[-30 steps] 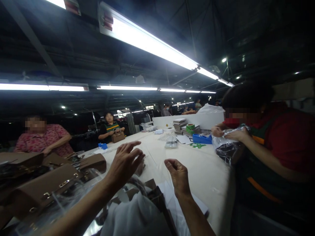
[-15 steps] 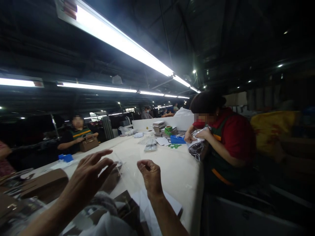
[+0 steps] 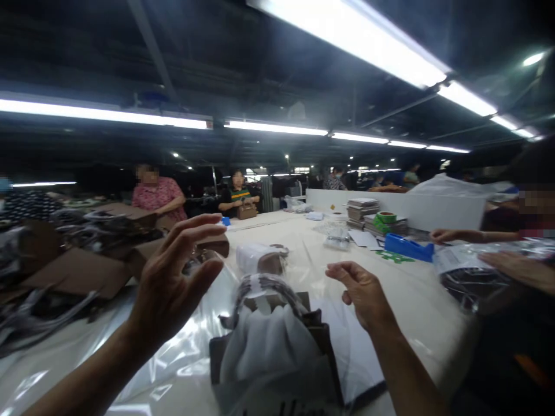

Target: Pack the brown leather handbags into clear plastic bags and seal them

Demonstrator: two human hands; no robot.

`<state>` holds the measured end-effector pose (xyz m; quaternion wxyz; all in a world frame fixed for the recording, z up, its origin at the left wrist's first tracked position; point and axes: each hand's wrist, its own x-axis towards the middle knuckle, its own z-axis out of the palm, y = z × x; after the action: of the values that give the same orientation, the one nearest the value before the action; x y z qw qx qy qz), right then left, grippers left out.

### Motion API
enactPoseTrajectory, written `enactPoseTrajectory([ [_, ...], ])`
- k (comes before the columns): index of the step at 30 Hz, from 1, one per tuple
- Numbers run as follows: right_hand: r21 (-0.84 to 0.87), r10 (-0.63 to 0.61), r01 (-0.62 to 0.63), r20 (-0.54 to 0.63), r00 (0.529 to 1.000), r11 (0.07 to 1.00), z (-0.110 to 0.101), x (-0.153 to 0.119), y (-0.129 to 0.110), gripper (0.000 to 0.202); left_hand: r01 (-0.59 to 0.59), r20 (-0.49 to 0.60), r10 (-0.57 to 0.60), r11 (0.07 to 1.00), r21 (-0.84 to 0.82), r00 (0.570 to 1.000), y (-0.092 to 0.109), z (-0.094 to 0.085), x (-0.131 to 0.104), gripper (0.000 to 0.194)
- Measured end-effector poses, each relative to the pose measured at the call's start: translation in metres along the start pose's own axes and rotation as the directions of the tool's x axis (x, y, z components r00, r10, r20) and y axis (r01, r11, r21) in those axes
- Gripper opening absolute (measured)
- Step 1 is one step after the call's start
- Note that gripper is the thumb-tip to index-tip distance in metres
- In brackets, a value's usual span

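My left hand (image 3: 180,277) is raised over the table with thumb and fingers apart, beside a clear plastic bag (image 3: 191,346) that lies shiny beneath it. On the other side, my right hand (image 3: 359,289) has thumb and forefinger pinched at what looks like the thin edge of the clear plastic. Between and below my hands stands a brown handbag (image 3: 321,341) with wrapped handles. A whitish cloth pouch (image 3: 271,341) with dark lettering covers its front. White sheets (image 3: 353,352) lie to the right of it, under my right forearm.
Brown handbags (image 3: 78,271) are heaped on the left. Farther back are a blue tape dispenser (image 3: 407,247), a green tape roll (image 3: 385,218) and stacked cards (image 3: 362,211). At right, a co-worker's hands hold a plastic-wrapped item (image 3: 472,277). Other people stand across the table.
The view has swung left and down, bringing the handbag and pouch into the middle. My hands are farther apart, the left still spread and the right still pinched.
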<state>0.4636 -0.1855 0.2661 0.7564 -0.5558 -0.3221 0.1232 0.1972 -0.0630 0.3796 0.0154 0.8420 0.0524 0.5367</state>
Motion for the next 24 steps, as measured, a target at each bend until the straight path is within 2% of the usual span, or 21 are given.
enactPoseTrajectory([
  [2,0.044,0.023,-0.022,-0.011,1.0,0.999,0.002,-0.005,-0.004,0.038,0.155,0.041,-0.15,0.968,-0.196,0.988,-0.013,-0.015,-0.034,0.06],
  [4,0.062,0.032,-0.03,-0.047,0.998,0.998,0.003,-0.011,-0.009,0.039,0.325,0.168,-0.283,0.884,-0.335,0.944,-0.029,-0.017,-0.069,0.083],
  [6,0.049,0.033,-0.03,-0.075,0.997,0.998,0.004,-0.015,-0.013,0.041,0.499,0.257,-0.43,0.78,-0.377,0.865,-0.044,-0.009,-0.096,0.098],
  [8,0.035,0.029,-0.026,-0.095,0.995,0.999,0.006,-0.018,-0.014,0.04,0.631,0.241,-0.588,0.66,-0.408,0.772,-0.055,0.004,-0.111,0.106],
  [10,0.038,0.018,-0.014,-0.113,0.993,0.999,0.008,-0.018,-0.013,0.038,0.695,0.212,-0.687,0.566,-0.443,0.695,-0.063,0.016,-0.116,0.11],
  [11,0.042,0.007,-0.002,-0.125,0.992,0.999,0.01,-0.018,-0.012,0.036,0.711,0.241,-0.697,0.53,-0.461,0.675,-0.066,0.022,-0.116,0.109],
  [12,0.044,-0.006,0.013,-0.141,0.99,0.999,0.012,-0.019,-0.011,0.035,0.72,0.29,-0.685,0.501,-0.48,0.669,-0.069,0.027,-0.116,0.105],
  [14,0.049,-0.039,0.048,-0.172,0.984,0.998,0.015,-0.019,-0.01,0.033,0.719,0.383,-0.627,0.458,-0.523,0.678,-0.071,0.034,-0.113,0.078],
  [16,0.052,-0.08,0.092,-0.196,0.977,0.994,0.015,-0.018,-0.013,0.031,0.691,0.379,-0.602,0.453,-0.563,0.703,-0.069,0.039,-0.109,0.041],
  [17,0.049,-0.101,0.113,-0.2,0.975,0.992,0.014,-0.015,-0.017,0.031,0.669,0.337,-0.611,0.464,-0.58,0.716,-0.067,0.039,-0.106,0.031],
  [20,0.008,-0.165,0.171,-0.22,0.961,0.985,0.003,0.004,-0.039,0.025,0.602,0.22,-0.628,0.497,-0.625,0.747,-0.055,0.036,-0.085,0.024],
  [24,-0.087,-0.157,0.137,-0.293,0.943,0.987,-0.023,0.059,-0.075,0.012,0.52,0.177,-0.556,0.552,-0.651,0.812,-0.034,0.039,-0.036,0.018],
])
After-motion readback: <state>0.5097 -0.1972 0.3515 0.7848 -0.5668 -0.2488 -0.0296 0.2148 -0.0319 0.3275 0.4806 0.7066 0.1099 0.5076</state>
